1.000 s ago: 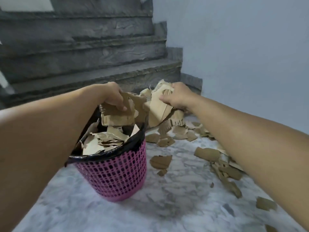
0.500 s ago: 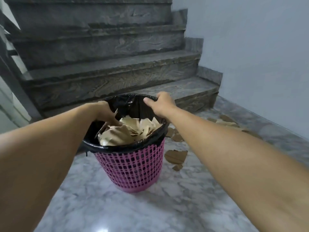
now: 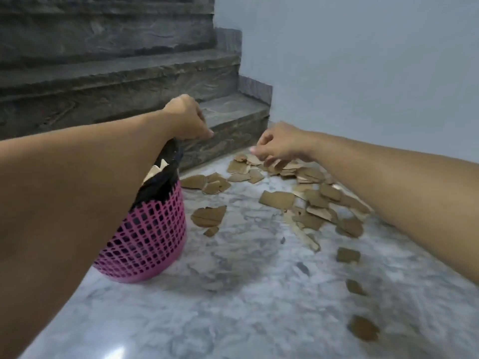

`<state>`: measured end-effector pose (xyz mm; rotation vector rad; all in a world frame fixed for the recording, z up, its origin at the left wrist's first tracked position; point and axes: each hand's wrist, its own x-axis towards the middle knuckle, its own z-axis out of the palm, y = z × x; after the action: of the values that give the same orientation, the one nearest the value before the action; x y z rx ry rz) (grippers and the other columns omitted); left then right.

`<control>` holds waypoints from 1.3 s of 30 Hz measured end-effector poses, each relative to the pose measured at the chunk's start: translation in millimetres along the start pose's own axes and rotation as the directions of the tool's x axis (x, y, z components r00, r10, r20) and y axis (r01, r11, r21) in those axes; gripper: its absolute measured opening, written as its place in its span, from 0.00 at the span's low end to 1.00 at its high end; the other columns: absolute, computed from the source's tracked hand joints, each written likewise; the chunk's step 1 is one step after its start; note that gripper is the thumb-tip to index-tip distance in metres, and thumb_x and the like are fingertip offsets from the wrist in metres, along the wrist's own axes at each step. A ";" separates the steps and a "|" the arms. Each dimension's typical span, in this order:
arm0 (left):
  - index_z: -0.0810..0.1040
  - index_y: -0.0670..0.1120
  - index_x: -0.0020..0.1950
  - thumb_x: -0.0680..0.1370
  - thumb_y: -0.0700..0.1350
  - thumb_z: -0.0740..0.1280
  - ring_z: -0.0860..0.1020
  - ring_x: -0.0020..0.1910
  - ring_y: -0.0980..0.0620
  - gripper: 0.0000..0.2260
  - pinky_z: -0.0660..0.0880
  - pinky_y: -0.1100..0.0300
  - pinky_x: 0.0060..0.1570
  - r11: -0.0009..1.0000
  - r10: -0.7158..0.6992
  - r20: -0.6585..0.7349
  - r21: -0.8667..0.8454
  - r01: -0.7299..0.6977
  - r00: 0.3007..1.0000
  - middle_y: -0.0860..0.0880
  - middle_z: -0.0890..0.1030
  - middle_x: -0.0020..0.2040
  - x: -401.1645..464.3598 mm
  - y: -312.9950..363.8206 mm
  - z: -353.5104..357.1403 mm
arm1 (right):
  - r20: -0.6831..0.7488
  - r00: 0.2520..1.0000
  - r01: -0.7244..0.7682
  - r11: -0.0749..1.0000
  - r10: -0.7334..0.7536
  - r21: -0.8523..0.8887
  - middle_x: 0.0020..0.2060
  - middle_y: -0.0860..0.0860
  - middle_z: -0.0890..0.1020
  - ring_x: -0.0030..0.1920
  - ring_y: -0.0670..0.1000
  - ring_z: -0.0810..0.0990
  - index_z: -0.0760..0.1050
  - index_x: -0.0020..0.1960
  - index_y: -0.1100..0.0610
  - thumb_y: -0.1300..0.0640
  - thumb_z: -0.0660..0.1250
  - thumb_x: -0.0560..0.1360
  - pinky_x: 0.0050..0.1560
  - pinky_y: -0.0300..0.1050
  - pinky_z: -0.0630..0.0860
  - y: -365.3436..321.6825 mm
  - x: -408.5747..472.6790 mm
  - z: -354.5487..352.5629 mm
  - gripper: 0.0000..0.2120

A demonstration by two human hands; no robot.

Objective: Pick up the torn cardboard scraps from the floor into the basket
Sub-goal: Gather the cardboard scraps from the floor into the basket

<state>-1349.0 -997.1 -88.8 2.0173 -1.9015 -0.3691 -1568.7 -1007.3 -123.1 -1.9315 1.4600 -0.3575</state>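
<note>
The pink mesh basket (image 3: 153, 244) with a black liner (image 3: 166, 177) stands on the floor at the left, and pale cardboard pieces (image 3: 155, 169) show inside it. My left arm crosses over it. My left hand (image 3: 188, 117) hangs past the basket's far rim with fingers loosely curled, and nothing shows in it. Several torn cardboard scraps (image 3: 311, 200) lie scattered on the floor to the right. My right hand (image 3: 278, 143) is low over the far end of that pile, its loosely curled fingertips at the scraps (image 3: 278, 165).
Dark stone stairs (image 3: 116, 81) rise directly behind the basket. A pale wall (image 3: 363, 60) runs along the right side. The floor is grey-white marble (image 3: 233, 307). Single scraps (image 3: 208, 216) lie beside the basket, and other scraps (image 3: 363, 331) lie near the right front.
Both hands have left the basket's rim. My right hand moved right and down to the scrap pile, my left hand moved past the far rim, and the view swung right.
</note>
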 end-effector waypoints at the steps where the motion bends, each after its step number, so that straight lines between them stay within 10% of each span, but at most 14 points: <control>1: 0.82 0.44 0.48 0.71 0.51 0.75 0.78 0.38 0.50 0.13 0.76 0.59 0.39 1.000 0.028 0.047 0.010 -0.029 0.999 0.47 0.81 0.43 1.4 20.1 13.7 | 0.006 0.999 -0.039 0.999 0.039 -0.025 0.42 0.54 0.84 0.43 0.51 0.85 0.79 0.48 0.61 0.49 0.69 0.77 0.45 0.49 0.84 20.1 -10.0 -8.5 0.14; 11: 0.79 0.42 0.58 0.70 0.52 0.76 0.81 0.49 0.45 0.21 0.80 0.51 0.51 0.953 0.142 0.549 0.148 -0.263 0.824 0.43 0.81 0.51 -16.8 118.7 185.9 | 0.130 0.892 -0.423 0.901 0.433 -0.102 0.48 0.56 0.82 0.46 0.54 0.81 0.78 0.51 0.63 0.55 0.72 0.74 0.46 0.49 0.80 201.6 -83.0 -21.1 0.12; 16: 0.78 0.43 0.62 0.72 0.54 0.73 0.77 0.57 0.46 0.23 0.75 0.52 0.59 0.891 0.184 0.624 0.221 -0.397 0.759 0.46 0.78 0.58 -36.3 131.3 261.4 | 0.160 0.879 -0.393 0.873 0.448 -0.288 0.44 0.51 0.79 0.40 0.50 0.79 0.78 0.52 0.57 0.55 0.76 0.71 0.35 0.42 0.79 260.1 -108.6 17.2 0.13; 20: 0.75 0.42 0.66 0.73 0.50 0.73 0.77 0.55 0.46 0.24 0.76 0.52 0.58 0.867 0.205 0.666 0.217 -0.449 0.717 0.45 0.77 0.61 -36.6 133.2 304.4 | 0.309 0.841 -0.274 0.842 0.444 -0.464 0.53 0.51 0.80 0.50 0.53 0.81 0.77 0.59 0.55 0.49 0.79 0.67 0.48 0.44 0.78 292.9 -126.4 61.8 0.24; 25: 0.70 0.46 0.70 0.73 0.46 0.74 0.72 0.64 0.44 0.28 0.72 0.54 0.59 0.853 0.243 0.620 0.230 -0.469 0.746 0.46 0.72 0.67 -30.2 124.5 342.6 | 0.458 0.846 -0.001 0.860 0.273 -0.510 0.57 0.51 0.74 0.56 0.54 0.77 0.72 0.62 0.54 0.55 0.77 0.67 0.48 0.45 0.73 328.2 -149.8 98.3 0.26; 32: 0.67 0.45 0.71 0.72 0.43 0.71 0.73 0.61 0.42 0.28 0.72 0.55 0.51 0.870 0.182 0.562 0.290 -0.398 0.807 0.42 0.70 0.65 -21.4 103.2 377.7 | 0.415 0.898 0.060 0.897 0.143 -0.439 0.37 0.44 0.63 0.37 0.59 0.76 0.66 0.36 0.51 0.48 0.70 0.74 0.36 0.47 0.72 350.6 -155.3 112.3 0.15; 36: 0.62 0.47 0.74 0.73 0.38 0.67 0.69 0.64 0.41 0.30 0.71 0.53 0.54 0.887 0.191 0.539 0.263 -0.379 0.820 0.42 0.65 0.68 -16.5 93.3 389.2 | 0.224 0.955 -0.072 0.888 0.192 -0.454 0.44 0.48 0.79 0.46 0.55 0.78 0.77 0.48 0.55 0.54 0.69 0.74 0.41 0.43 0.74 355.2 -133.4 98.2 0.06; 39: 0.59 0.49 0.75 0.73 0.35 0.66 0.65 0.68 0.40 0.32 0.70 0.51 0.61 0.899 0.184 0.517 0.254 -0.356 0.836 0.42 0.57 0.73 -16.5 92.8 393.6 | 0.177 0.951 -0.154 0.885 0.253 -0.440 0.58 0.54 0.75 0.57 0.57 0.76 0.75 0.61 0.55 0.62 0.69 0.71 0.53 0.46 0.73 361.4 -118.6 91.7 0.19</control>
<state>-1597.5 -1012.2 -407.8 1.9298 -2.6964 -0.5356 -1821.6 -915.7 -407.2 -2.0323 1.6616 0.3000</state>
